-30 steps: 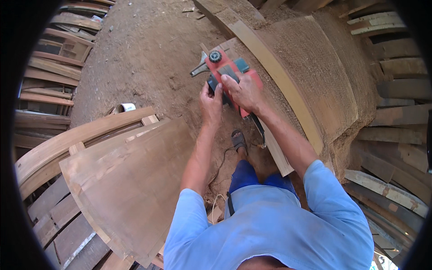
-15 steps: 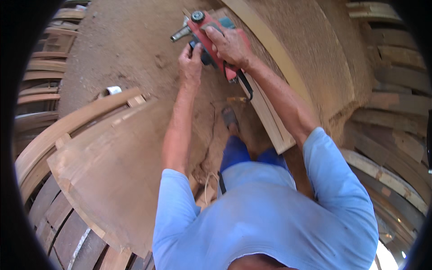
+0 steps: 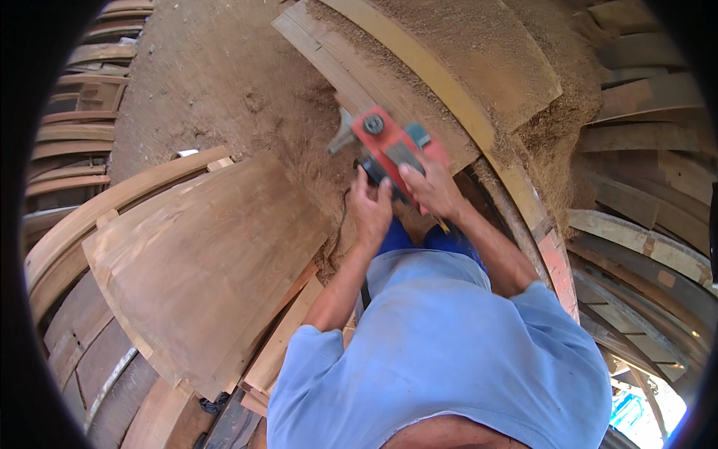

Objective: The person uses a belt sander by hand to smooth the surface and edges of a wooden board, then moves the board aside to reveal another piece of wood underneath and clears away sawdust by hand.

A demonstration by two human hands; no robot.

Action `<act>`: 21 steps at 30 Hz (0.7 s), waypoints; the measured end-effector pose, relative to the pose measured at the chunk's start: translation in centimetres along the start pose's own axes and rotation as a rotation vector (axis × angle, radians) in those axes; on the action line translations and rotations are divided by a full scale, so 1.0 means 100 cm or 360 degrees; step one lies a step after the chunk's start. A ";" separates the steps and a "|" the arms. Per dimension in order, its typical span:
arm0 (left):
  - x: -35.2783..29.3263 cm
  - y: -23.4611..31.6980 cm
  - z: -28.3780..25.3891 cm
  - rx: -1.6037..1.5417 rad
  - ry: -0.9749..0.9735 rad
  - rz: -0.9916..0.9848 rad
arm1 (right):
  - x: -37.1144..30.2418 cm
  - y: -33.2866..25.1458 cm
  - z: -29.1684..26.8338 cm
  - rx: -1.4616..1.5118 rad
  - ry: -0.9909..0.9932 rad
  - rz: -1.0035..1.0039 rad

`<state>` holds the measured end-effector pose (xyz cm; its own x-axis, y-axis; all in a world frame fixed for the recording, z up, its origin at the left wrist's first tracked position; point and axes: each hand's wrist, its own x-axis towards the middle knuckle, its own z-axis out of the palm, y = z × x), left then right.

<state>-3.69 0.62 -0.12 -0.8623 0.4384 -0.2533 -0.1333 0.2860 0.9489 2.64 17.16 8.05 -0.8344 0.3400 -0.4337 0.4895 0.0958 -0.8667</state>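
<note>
Sawdust [image 3: 224, 82] covers the ground across the upper left of the head view, and more of it lies heaped over the curved boards to the upper right. Both hands grip a red electric planer [image 3: 389, 142] held in front of the person's body, just above the knees in blue trousers. The left hand [image 3: 372, 206] wraps the dark rear grip from the left side, its fingers curled shut around it. The right hand [image 3: 431, 191] lies over the top handle of the planer, fingers pressed down and closed on it. A grey chute sticks out of the tool's upper left end, and a dark knob sits on the red housing. The planer's far end reaches over the near edge of a long curved plank [image 3: 351, 67] that runs from the upper middle down toward the right; whether the sole touches the wood cannot be told. Beyond it a pale curved strip [image 3: 479, 127] follows the same bend. To the left, well apart from the hands, a broad curved wooden panel [image 3: 202, 254] lies on a stack of bent timbers. More bent slats [image 3: 75, 135] are piled along the left rim, and others along the right rim.
</note>
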 end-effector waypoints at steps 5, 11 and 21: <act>-0.105 -0.011 0.023 0.0243 -0.0168 0.0041 | -0.098 0.053 -0.008 0.0132 0.0015 0.0060; -0.091 -0.032 0.028 -0.0055 -0.0093 -0.0045 | -0.086 0.049 -0.007 0.0112 -0.0002 0.0166; 0.057 0.004 -0.010 0.0055 0.0272 0.0121 | 0.058 -0.026 0.013 0.0005 0.0094 -0.0087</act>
<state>-9.19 2.38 -1.04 -0.9401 0.3097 -0.1424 -0.0500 0.2880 0.9563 -3.83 17.65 7.40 -0.8433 0.3892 -0.3705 0.4428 0.1126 -0.8895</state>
